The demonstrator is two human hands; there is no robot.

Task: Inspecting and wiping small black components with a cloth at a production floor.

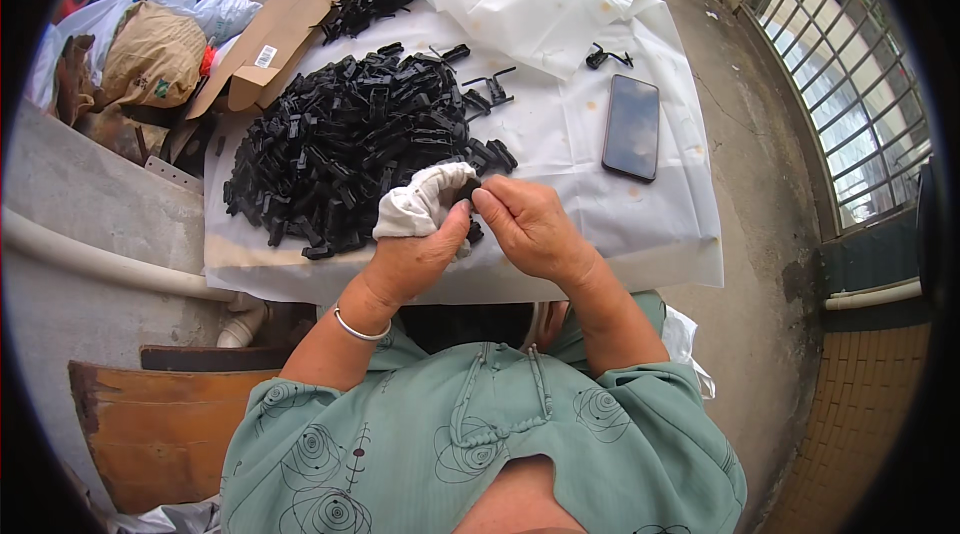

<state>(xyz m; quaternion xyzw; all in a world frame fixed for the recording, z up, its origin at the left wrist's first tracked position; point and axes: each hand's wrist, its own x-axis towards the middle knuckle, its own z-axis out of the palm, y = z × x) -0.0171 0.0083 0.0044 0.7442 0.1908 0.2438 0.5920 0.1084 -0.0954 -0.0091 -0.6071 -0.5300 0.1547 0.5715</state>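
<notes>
A white cloth (412,211) covers the fingers of my left hand (415,259), whose bare thumb presses toward a small black plastic part (466,191). My right hand (532,226) is closed in a pinch at the other side of that part. Both hands meet over the front edge of the table, and most of the part is hidden between them. Just beyond and to the left lies a large heap of black plastic parts (345,134), reaching up to the cloth. I wear a bangle (362,330) on my left wrist.
White plastic sheeting (560,149) covers the table. On its right lie a phone (631,127) and a single black part with thin arms (609,57). A smaller black pile (370,6) sits beside an opened cardboard box (262,49). Sacks (155,54) stand beyond the left wall.
</notes>
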